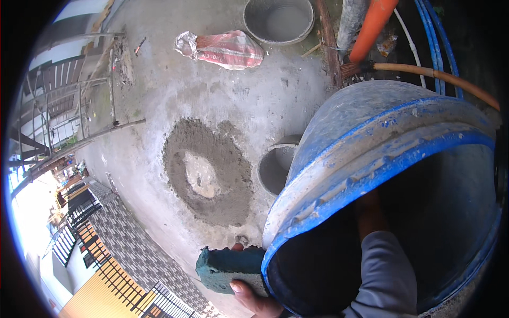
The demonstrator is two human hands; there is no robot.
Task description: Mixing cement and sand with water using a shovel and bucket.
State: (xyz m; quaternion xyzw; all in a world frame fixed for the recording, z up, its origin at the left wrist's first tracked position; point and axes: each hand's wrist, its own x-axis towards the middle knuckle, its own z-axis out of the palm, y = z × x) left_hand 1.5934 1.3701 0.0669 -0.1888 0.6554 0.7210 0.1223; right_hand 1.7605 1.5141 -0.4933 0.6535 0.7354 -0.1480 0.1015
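Note:
My left hand [257, 303] grips a dark green, rough-edged block [228, 269] with a greyish lower side, perhaps a sponge. Its thumb presses the near side and a fingertip shows over the far edge. The block is close against the rim of a large blue barrel [339, 199], whose wide mouth opens toward me. My right arm, in a grey sleeve [386, 275], reaches down into the barrel. Deep shadow swallows my right hand there, so its fingers and anything in them are hidden.
A ring of wet grey mortar [222, 204] lies on the concrete floor. Beside the barrel stands a bucket [275, 169]. Farther off are a torn red-and-white sack [230, 50] and a round tub [279, 21]. An orange pipe [371, 32] and blue hoses [432, 42] run behind the barrel.

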